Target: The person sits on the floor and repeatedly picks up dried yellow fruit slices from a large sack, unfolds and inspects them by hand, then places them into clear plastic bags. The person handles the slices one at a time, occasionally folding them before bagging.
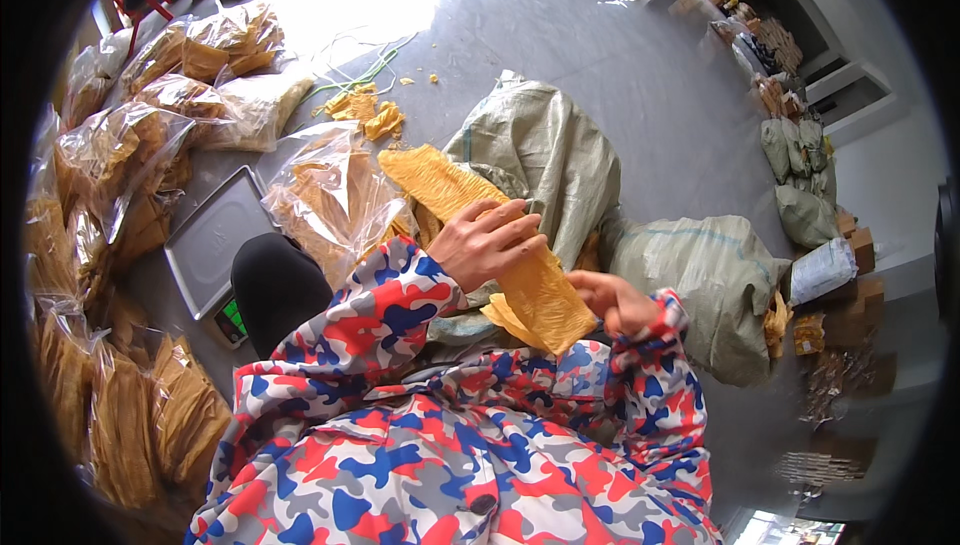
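A long, wrinkled yellow sheet [547, 297], which looks like dried tofu skin, lies slantwise in front of my body. My left hand [487, 241] grips it around the middle, fingers across its top face. At its lower right edge is my right hand [613, 301], with curled fingers; whether they pinch the sheet cannot be made out. A folded flap [511, 320] of the same material sticks out below. Beyond the sheet stands a large woven sack [551, 147], partly hidden by it. Left of it, a clear plastic bag [330, 189] holds similar sheets.
Several clear bags of sheets [124, 162] are heaped at left. A scale [214, 245] with a lit green display sits beside my knee [279, 290]. Another woven sack [697, 282] is at right. Loose scraps [360, 106] and green-white cord [356, 72] lie on the floor [660, 95].
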### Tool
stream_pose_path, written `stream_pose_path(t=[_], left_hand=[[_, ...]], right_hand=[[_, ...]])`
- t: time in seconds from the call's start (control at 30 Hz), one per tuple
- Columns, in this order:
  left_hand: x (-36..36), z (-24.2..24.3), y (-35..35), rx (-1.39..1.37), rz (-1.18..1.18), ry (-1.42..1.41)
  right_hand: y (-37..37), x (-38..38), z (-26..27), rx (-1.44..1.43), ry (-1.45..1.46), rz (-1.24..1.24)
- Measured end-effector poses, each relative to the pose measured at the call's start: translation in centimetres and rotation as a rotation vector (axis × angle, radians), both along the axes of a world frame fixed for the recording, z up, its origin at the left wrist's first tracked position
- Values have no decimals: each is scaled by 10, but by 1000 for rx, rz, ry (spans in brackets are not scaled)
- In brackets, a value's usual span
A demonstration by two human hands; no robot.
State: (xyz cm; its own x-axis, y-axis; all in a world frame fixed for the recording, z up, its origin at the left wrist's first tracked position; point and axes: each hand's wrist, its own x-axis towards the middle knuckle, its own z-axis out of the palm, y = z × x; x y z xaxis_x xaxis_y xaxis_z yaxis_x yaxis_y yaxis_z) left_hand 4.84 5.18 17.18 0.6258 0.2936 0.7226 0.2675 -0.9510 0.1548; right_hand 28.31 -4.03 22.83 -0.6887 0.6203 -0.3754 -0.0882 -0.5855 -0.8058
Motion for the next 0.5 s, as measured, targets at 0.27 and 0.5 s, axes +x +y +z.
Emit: stream_pose_path(t=[0.27, 0.5], left_hand=[[5, -2, -7, 144, -95, 109], [10, -13, -21, 135, -209, 129]], right_hand=[[0, -34, -42, 41, -371, -114], [-8, -46, -48, 205, -338, -202]])
